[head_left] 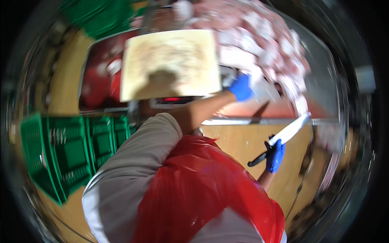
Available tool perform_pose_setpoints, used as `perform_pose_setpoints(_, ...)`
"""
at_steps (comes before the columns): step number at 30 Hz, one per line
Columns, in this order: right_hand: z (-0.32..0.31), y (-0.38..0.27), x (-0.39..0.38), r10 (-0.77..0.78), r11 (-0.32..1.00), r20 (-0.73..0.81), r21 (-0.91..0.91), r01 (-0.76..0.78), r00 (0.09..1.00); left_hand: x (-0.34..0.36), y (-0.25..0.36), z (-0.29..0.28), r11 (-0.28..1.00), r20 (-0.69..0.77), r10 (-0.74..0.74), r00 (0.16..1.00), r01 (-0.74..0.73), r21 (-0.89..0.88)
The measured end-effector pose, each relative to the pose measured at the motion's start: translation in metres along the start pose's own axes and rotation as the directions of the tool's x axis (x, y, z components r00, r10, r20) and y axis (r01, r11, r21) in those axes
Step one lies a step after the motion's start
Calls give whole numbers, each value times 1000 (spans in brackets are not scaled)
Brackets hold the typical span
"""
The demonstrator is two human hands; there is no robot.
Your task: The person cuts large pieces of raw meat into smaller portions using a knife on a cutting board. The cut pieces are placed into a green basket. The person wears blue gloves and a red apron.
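"Blue, gloved: right hand point(276, 156). Contents?"

"Knife point(287, 133), quantity 1. Grip closed about it, near where blade meets handle. Black handle directed lower left, long pale blade slanting up to the right."

"Position of the knife?"

"Right side, in front of the metal desk point(324, 95), with tan floor point(227, 141) seen below. In this view, the tip overlaps the desk's near edge."

"Left hand point(242, 87), also blue-gloved. Condition?"

"Arm stretched across the body; hand at the near edge of the meat point(265, 40). Blurred: cannot tell whether the grip is released, clenched or grasping anything."

"The meat?"

"Pale pink pieces, heaped on the desk, upper right."

"Left of that hand?"

"Board point(182, 60), 1, pale yellow, brown smudges, shadow across its near part. Red-lit display point(172, 99) just below its near edge. Dark red tray point(97, 87) partly under the board's left side, as seen from above."

"Remaining entries?"

"Green crates point(73, 154), lower left. Apron point(182, 190), red plastic, over white sleeves point(133, 148)."
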State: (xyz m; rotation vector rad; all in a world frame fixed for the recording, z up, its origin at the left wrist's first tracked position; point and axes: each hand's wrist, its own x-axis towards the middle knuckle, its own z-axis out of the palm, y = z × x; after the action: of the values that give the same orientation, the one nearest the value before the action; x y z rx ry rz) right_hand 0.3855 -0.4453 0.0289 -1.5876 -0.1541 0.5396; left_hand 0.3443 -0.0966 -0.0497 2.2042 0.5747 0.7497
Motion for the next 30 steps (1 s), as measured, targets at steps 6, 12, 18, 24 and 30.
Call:
perform_pose_setpoints(6, -73, 84, -37, 77, 997, -298, 40, -68, 951, 52, -20, 57, 853, 183, -305, 935, 183, 488)
perform_pose_setpoints(12, -99, 127, -75, 171, 984, -408, 113, -136, 897, 107, -72, 95, 423, -93, -29, 995, 96, 901)
perform_pose_setpoints(18, -111, 139, -84, 194, 978, -456, 155, -137, 869, 139, -85, 40, 598, 190, -42, 981, -128, 791)
perform_pose_setpoints(24, -102, 131, -79, 196, 967, -406, 232, -106, 893, 174, -69, 2, 696, 494, -330, 805, -146, 703)
perform_pose_setpoints(30, -101, 129, -57, 156, 978, -332, 184, -98, 930, 113, -6, 6, 818, 603, -346, 718, 546, -181)
